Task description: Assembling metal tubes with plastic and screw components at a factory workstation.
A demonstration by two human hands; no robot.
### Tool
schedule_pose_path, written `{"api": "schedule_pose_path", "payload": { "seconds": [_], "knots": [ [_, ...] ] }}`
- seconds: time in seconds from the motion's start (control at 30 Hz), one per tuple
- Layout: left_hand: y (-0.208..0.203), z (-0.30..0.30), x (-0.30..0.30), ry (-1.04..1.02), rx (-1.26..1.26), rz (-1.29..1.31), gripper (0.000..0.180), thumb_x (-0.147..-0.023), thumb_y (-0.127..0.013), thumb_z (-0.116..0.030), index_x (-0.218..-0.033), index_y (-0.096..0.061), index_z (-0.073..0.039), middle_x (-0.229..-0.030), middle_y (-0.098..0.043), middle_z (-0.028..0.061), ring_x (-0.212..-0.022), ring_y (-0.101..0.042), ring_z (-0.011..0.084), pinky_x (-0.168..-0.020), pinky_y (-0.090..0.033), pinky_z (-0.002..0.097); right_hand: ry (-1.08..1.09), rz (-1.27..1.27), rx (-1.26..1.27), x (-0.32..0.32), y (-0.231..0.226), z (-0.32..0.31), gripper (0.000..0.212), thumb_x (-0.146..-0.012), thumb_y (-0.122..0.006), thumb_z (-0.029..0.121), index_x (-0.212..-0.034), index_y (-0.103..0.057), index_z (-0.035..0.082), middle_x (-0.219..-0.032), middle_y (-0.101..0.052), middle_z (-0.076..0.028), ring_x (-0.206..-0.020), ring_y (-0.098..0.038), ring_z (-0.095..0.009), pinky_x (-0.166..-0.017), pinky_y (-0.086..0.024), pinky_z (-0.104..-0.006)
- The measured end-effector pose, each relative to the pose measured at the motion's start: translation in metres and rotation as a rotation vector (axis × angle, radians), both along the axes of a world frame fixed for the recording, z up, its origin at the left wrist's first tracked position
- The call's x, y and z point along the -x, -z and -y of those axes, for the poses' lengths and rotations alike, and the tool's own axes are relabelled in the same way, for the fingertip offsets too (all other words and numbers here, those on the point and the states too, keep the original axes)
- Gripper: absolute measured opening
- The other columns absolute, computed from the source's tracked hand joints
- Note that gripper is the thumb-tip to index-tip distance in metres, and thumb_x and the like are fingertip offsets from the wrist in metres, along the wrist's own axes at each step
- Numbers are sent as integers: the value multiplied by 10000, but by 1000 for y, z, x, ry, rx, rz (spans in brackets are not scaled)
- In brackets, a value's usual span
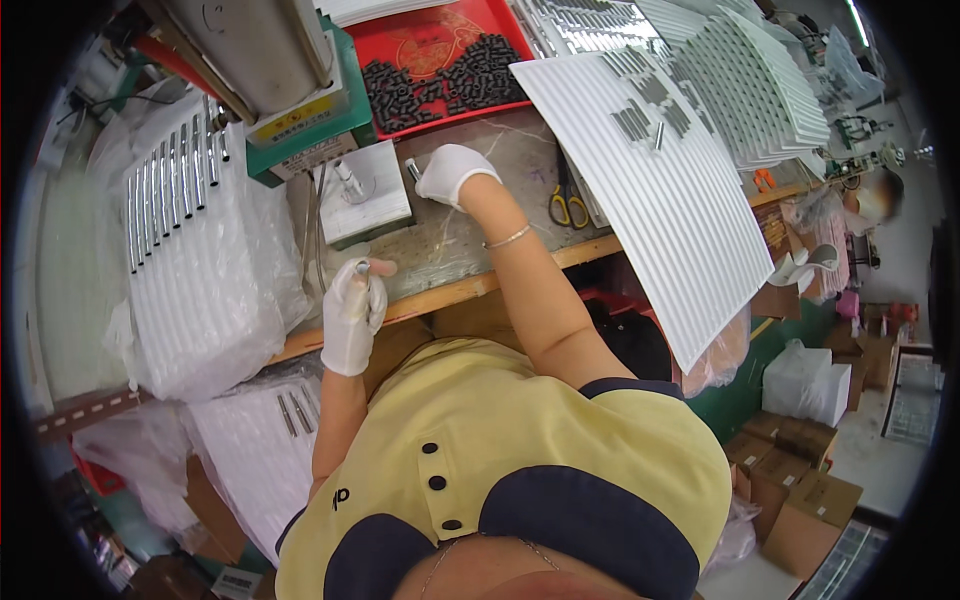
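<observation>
My left hand, in a white glove with a bare fingertip showing, is closed round a small shiny metal tube; its end shows between the fingers. This hand is at the bench's front edge, below a pale square block with a small upright metal fixture. My right hand, also gloved, reaches over the bench to the right of the block. Its fingers pinch a short chrome tube. The glove hides part of that tube.
A green-based press rises behind the block. Black sleeves fill much of a red tray. Scissors lie right of my right hand. A ridged white sheet carries short tubes; longer chrome tubes lie on wrapped stacks at left.
</observation>
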State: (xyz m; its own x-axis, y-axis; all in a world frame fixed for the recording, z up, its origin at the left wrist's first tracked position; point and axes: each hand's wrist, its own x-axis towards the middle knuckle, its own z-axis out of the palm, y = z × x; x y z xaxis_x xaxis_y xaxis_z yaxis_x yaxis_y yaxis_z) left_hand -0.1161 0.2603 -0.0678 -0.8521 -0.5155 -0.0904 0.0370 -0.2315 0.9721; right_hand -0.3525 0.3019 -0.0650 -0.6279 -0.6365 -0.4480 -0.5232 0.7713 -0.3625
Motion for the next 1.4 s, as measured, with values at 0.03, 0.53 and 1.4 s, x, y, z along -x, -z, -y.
{"api": "schedule_pose_path", "payload": {
  "seconds": [0.03, 0.53, 1.4],
  "knots": [
    [2, 2, 3, 19, -28, -25, 471, -956, -415, -444, -987, -553, 6, -562, -384, -36, -435, -293, 32, -393, -213, 189, 24, -8, 0, 5, -11, -10, 319, -789, -518, 243, -956, -682, 26, -1040, -613, -234, -999, -584, -392, -865, -468, -416],
    [0, 28, 29, 44, -262, -58, 754, -936, -135, -607, -908, -570, 8, -561, -391, -44, -444, -285, 36, -410, -208, 185, 331, -532, -53, 104, -102, -227, 237, -735, -650, 226, -838, -667, 14, -747, -654, -184, -708, -640, -306, -682, -490, -359],
    [11, -13, 52, -292, -197, -136, 815, -811, -269, -767, -1232, -407, -83, -851, -549, 8, -644, -446, 57, -548, -350, 185, 92, 561, 1012, -102, -7, -33, 157, -781, -710, 58, -881, -613, -12, -817, -642, -56, -635, -587, -61, -551, -460, -198]
  ]
}}
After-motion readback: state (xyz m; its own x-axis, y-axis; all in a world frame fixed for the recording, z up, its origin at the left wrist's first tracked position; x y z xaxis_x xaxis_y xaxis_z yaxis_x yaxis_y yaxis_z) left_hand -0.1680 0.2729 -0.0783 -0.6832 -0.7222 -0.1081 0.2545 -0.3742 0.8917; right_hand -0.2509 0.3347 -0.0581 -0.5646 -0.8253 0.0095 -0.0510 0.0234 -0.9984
